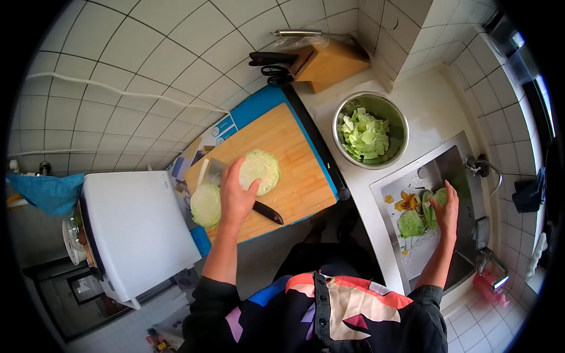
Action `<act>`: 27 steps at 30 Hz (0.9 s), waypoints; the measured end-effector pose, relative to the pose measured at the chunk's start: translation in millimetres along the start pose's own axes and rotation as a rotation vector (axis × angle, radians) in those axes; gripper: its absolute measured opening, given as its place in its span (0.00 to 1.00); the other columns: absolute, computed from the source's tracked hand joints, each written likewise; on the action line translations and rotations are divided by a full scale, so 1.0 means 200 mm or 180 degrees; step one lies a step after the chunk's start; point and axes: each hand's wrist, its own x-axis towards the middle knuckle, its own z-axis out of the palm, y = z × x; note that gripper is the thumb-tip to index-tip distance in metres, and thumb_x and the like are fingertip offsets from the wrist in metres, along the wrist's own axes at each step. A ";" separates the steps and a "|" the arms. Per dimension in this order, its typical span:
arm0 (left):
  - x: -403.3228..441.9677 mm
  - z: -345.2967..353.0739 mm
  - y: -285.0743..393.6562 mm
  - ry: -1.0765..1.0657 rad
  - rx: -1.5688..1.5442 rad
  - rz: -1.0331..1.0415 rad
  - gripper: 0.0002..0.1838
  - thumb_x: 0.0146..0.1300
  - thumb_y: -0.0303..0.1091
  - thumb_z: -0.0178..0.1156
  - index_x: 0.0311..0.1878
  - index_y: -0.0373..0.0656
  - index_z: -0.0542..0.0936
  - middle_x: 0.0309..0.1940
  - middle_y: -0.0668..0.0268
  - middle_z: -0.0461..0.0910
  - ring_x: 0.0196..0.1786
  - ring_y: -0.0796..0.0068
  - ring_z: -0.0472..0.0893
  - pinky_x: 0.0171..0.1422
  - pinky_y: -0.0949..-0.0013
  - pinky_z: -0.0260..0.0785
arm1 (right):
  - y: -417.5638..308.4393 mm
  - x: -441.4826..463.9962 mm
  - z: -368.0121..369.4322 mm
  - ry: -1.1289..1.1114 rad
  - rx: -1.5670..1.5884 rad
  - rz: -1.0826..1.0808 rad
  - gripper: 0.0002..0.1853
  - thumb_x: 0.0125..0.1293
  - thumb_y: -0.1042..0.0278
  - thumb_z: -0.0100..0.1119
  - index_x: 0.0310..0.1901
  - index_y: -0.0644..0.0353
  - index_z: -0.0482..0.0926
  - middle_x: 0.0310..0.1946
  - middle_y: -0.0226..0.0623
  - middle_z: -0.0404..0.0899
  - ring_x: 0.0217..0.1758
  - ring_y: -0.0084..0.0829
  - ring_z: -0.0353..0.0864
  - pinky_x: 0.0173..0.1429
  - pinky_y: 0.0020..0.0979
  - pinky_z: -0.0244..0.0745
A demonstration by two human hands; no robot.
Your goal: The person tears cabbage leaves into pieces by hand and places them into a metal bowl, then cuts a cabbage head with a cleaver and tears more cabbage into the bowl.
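My left hand [234,191] grips the left edge of a cut cabbage half [261,172] on the wooden cutting board [288,141], thumb and fingers apart around it. Beside that hand a second cabbage piece [205,206] lies cut face up at the board's left edge. A knife [268,213] with a black handle rests on the board, partly hidden by my left hand and wrist. Over in the sink [415,267], my right hand [448,210] has its fingers curled around a green cabbage leaf [429,212]; its fingertips are partly hidden. Another leaf [410,224] lies close by.
A steel bowl [401,144] of torn cabbage leaves [366,134] stands on the counter between board and sink. Behind it is a wooden knife block [331,63] with black-handled tools. Yellowish scraps [407,202] lie in the sink near the faucet [479,166]. A white appliance [135,229] stands left.
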 end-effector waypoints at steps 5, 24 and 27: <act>-0.02 -0.04 -0.05 -0.0835 0.0524 -0.0008 0.51 0.35 0.27 0.74 0.67 0.46 0.59 0.66 0.50 0.53 0.68 0.47 0.54 0.71 0.56 0.51 | -0.65 0.01 0.05 -0.1489 0.2287 0.0279 0.23 0.53 0.75 0.65 0.53 0.60 0.75 0.43 0.39 0.79 0.44 0.29 0.79 0.49 0.31 0.74; 0.17 0.08 -0.30 -0.1893 -0.4710 -0.1500 0.45 0.47 0.53 0.70 0.64 0.43 0.62 0.57 0.65 0.69 0.59 0.68 0.69 0.62 0.62 0.63 | -1.72 0.06 0.44 -0.2111 0.4057 -0.1013 0.45 0.48 0.62 0.73 0.67 0.52 0.57 0.63 0.41 0.62 0.64 0.38 0.65 0.60 0.38 0.69; 0.16 0.15 -0.24 -0.1648 -0.4874 -0.1619 0.45 0.48 0.58 0.66 0.65 0.44 0.61 0.58 0.63 0.69 0.61 0.64 0.68 0.64 0.58 0.62 | -1.71 0.08 0.45 -0.1726 0.3862 -0.1245 0.49 0.44 0.60 0.75 0.67 0.52 0.56 0.64 0.41 0.61 0.65 0.39 0.64 0.60 0.39 0.69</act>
